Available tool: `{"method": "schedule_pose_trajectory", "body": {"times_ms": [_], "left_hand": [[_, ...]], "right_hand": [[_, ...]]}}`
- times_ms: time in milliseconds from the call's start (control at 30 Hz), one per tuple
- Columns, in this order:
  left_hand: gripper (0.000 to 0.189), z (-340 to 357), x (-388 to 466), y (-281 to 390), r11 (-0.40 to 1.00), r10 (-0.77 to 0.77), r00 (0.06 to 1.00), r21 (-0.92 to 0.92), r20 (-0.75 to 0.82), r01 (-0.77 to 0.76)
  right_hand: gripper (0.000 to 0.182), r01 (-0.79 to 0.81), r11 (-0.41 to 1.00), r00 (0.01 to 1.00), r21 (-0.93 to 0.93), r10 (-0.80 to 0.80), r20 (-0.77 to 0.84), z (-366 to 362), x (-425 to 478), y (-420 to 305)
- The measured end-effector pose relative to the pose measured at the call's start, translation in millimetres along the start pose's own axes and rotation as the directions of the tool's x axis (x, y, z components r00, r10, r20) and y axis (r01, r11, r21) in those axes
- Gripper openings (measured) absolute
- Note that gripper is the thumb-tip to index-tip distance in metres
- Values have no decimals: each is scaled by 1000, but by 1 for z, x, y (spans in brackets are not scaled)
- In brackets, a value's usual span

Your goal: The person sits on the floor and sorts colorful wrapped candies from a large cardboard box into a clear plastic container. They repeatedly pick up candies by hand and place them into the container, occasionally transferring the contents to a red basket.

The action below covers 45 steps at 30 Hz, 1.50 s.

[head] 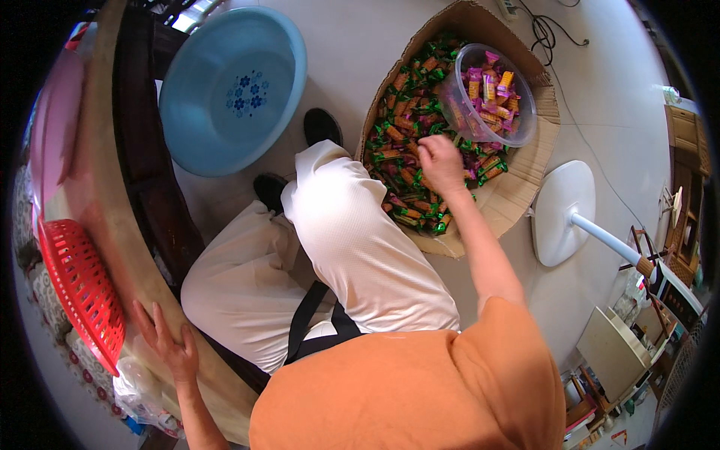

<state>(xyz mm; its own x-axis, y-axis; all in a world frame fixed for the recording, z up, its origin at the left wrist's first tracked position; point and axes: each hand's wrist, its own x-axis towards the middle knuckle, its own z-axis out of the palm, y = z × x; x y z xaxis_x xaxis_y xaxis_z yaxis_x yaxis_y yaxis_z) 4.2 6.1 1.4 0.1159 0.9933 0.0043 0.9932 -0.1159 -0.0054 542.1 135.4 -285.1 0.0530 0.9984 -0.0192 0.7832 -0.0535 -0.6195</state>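
My right hand (442, 163) is over the wrapped snacks (402, 121) in green-ended wrappers that fill a cardboard box (503, 194). Its fingers are curled; whether they hold a snack cannot be told. A round clear plastic tub (526, 121) rests on those snacks, just beyond the hand, and contains snacks in pink and yellow wrappers (495, 101). My left hand (167, 343) lies with fingers spread on the pale table edge (197, 368), beside a red plastic basket (84, 292), and holds nothing.
A large blue basin (225, 129) with a flower print stands beyond my feet. Right of the box is a white fan base (562, 216) with its pole. Cables (543, 34) lie on the floor at the top right. A clear plastic bag (138, 391) sits below the basket.
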Motion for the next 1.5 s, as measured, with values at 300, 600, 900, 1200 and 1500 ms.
{"method": "schedule_pose_trajectory", "body": {"times_ms": [300,600,900,1200,1500], "left_hand": [[71,-1,-3,-2,1000,-8,1000,0,22,8],[71,0,-5,0,1000,-9,1000,-3,-5,9],[70,-1,-3,1,1000,-17,1000,10,5,17],[70,-3,-5,-2,1000,-23,999,22,41,22],[72,-3,-2,2,999,-3,1000,36,13,3]], "right_hand": [[37,-251,824,789,-508,478,386,80,-4,27],[31,-28,999,961,25,34,-275,-83,19,-59],[25,35,986,991,163,-13,-137,-41,15,-38],[38,-398,878,849,-267,463,256,94,7,48],[42,-379,903,924,204,356,143,43,-27,24]]}}
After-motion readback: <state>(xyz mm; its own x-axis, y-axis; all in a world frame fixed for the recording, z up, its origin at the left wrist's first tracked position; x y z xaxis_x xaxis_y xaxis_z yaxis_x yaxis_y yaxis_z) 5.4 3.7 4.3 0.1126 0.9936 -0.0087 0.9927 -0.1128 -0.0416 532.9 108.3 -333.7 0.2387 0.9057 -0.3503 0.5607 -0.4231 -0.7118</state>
